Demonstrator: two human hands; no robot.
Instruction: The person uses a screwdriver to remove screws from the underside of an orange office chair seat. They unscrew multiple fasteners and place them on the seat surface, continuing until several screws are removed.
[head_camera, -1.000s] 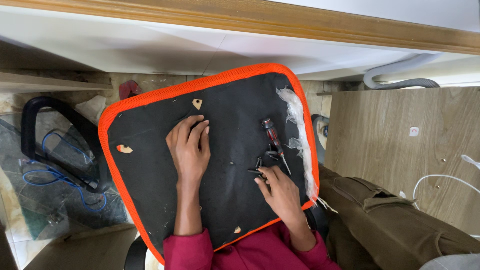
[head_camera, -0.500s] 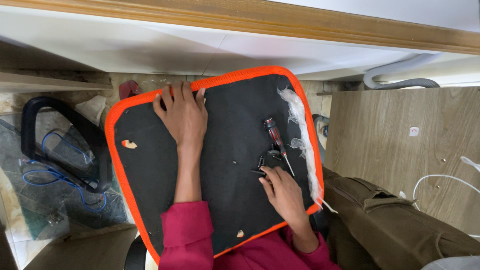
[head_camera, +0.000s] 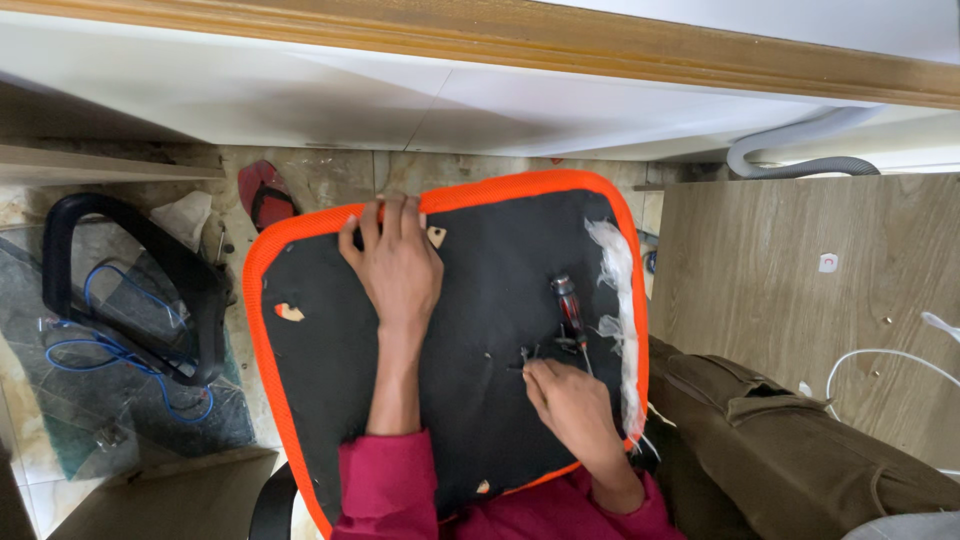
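1. Left hand (head_camera: 400, 265) lies spread flat at the far edge of the black fabric seat panel with orange mesh rim (head_camera: 470, 300), fingers over the rim, seemingly steadying it.
2. Right hand (head_camera: 570, 405) pinches narrowly at small black screws (head_camera: 527, 355), just beside the red-and-black handled screwdriver (head_camera: 571, 315) lying loose on the panel.
3. The panel has slid right and toward the person since half a second ago; the red sandal (head_camera: 265, 195) on the floor is now uncovered.

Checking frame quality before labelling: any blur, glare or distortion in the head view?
Head view: even, soft light, no glare; a shadow band lies under the white ledge. Wide-lens bending shows at the wooden trim. The seat pad, left hand and screwdriver are sharp; the small parts at the right hand are hard to resolve.
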